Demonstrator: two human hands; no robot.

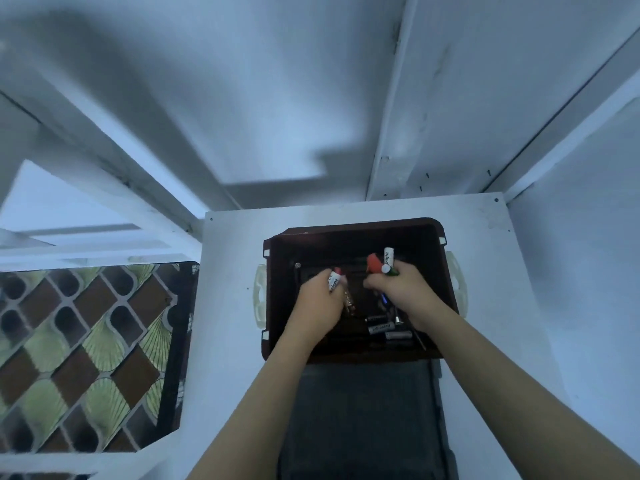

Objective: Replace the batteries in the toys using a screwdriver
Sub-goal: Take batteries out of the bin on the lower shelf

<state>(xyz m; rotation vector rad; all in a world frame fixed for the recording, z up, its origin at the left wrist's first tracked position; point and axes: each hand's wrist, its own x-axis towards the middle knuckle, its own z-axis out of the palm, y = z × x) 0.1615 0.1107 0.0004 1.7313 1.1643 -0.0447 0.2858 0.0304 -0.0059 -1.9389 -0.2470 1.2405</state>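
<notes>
A dark brown box [356,230] with white side handles sits on a white table. Both my hands are inside it. My left hand [320,303] grips a white-labelled battery [334,280], and a brown battery [349,302] pokes out below its fingers. My right hand [405,292] holds a white battery [388,259] together with a red-and-green object [374,264] that I cannot identify. Several loose batteries [381,328] lie on the box floor by my right wrist. A thin dark rod [419,339], maybe the screwdriver shaft, leans at the box's front right.
The white table [228,306] runs to a white wall behind and to the right. A dark grey surface [360,420] lies directly in front of the box. At the left, below the table, is a patterned green and brown tiled floor [86,348].
</notes>
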